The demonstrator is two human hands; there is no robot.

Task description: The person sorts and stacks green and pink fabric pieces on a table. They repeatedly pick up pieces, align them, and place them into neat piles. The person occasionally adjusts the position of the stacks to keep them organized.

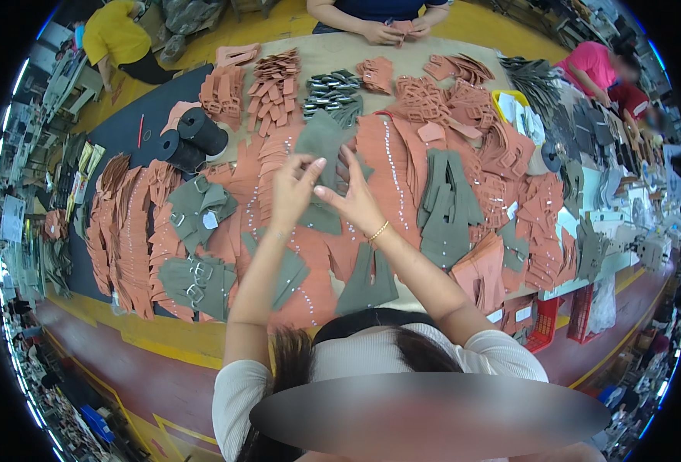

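Over the middle of the worktable, a flat grey-green cut piece (321,132), leather-like and slightly smeared by motion, lies at my fingertips. My left hand (294,189) pinches its near edge, thumb against the fingers. Beside it, my right hand (356,199) has fingers stretched out and thumb apart, fingertips close to the piece's right side; contact is unclear. Another grey-green piece (321,219) lies below my hands. Overlapping rows of salmon-coloured pieces (275,158) spread around and beneath them. Grey-green strap pieces (444,208) are stacked to the right.
Two black thread spools (202,131) stand at the left. Grey-green pieces with metal buckles (198,281) lie near left. Bundled salmon straps (275,92) and a yellow tray (519,115) are farther back. Across the table, a co-worker's hands (390,32) hold a small salmon piece.
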